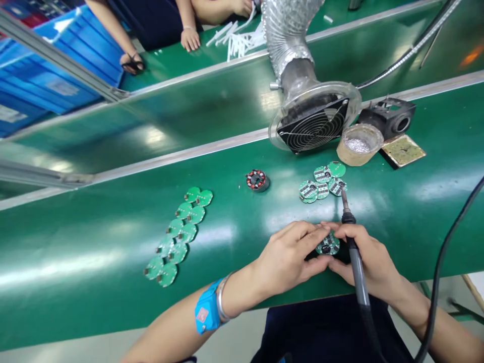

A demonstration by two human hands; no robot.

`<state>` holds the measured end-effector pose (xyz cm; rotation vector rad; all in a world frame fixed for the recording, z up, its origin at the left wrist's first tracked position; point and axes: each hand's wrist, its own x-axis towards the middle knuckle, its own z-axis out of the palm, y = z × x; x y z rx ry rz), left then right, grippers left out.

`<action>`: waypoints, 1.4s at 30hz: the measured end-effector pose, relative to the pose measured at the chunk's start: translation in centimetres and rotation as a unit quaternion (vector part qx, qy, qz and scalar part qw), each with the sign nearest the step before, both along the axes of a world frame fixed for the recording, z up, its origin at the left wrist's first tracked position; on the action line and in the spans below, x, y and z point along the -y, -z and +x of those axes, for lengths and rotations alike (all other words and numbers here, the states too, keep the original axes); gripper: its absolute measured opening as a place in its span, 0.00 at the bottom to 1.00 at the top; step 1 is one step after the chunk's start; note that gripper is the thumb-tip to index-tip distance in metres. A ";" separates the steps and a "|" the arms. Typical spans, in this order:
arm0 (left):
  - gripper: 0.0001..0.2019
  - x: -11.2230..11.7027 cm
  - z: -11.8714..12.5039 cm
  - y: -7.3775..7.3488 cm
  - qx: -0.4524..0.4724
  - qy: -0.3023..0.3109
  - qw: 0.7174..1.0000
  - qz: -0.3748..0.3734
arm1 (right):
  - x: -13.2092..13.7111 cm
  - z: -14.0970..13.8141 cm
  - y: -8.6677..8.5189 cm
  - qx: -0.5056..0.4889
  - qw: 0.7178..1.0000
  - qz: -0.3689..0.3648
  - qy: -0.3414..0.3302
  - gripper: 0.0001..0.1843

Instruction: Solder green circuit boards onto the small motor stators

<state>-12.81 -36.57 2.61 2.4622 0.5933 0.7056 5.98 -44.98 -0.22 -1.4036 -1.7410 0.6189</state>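
Note:
My left hand [285,252] grips a round green circuit board [328,245] by its edge, close to the table's front edge. In my right hand [374,259] is a soldering iron [357,269], its tip pointing away from me; that hand's fingertips also meet the board's right side. Just beyond the iron's tip lies a cluster of round circuit boards [308,190] with dark components. A small motor stator [257,180] with copper windings stands to their left. Several more green boards [177,252] lie in two slanting rows further left. My fingers partly cover the held board.
A fume extractor fan [315,126] on a foil duct [289,30] hangs over the back. Beside it are a round tub [359,145], an iron stand [391,118] and a sponge [404,150]. The iron's cable [440,262] loops at right. Across the divider, people's hands [190,39] work near blue crates [75,60].

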 end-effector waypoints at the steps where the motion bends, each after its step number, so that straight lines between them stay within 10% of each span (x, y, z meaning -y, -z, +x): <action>1: 0.20 -0.1 -0.1 0.0 -0.002 0.004 1.000 -0.002 | 0.1 -0.1 0.1 -0.003 1.000 -0.002 0.003 0.19; 16: 0.20 0.6 0.1 0.8 0.017 -0.027 0.999 0.005 | 1.2 -1.1 0.7 0.061 0.997 0.050 0.003 0.23; 22: 0.23 -0.1 -1.3 1.4 0.093 -0.019 0.968 -0.231 | 1.1 -1.5 0.3 0.054 0.993 0.096 0.049 0.21; 25: 0.12 -0.2 -1.5 1.6 0.088 -0.079 0.926 -0.359 | 1.1 -1.4 0.4 0.054 0.993 0.098 0.048 0.21; 29: 0.15 -0.3 -0.9 1.5 0.081 -0.138 0.770 -0.618 | 1.0 -1.3 0.4 0.059 0.992 0.100 0.058 0.20; 33: 0.17 -0.6 -0.3 1.0 0.087 -0.166 0.692 -0.697 | 0.9 -1.3 0.4 0.080 0.989 0.101 0.067 0.17; 42: 0.06 2.1 0.5 1.2 0.135 -0.228 0.837 -0.479 | 1.3 -1.1 0.9 0.128 0.984 0.079 0.097 0.16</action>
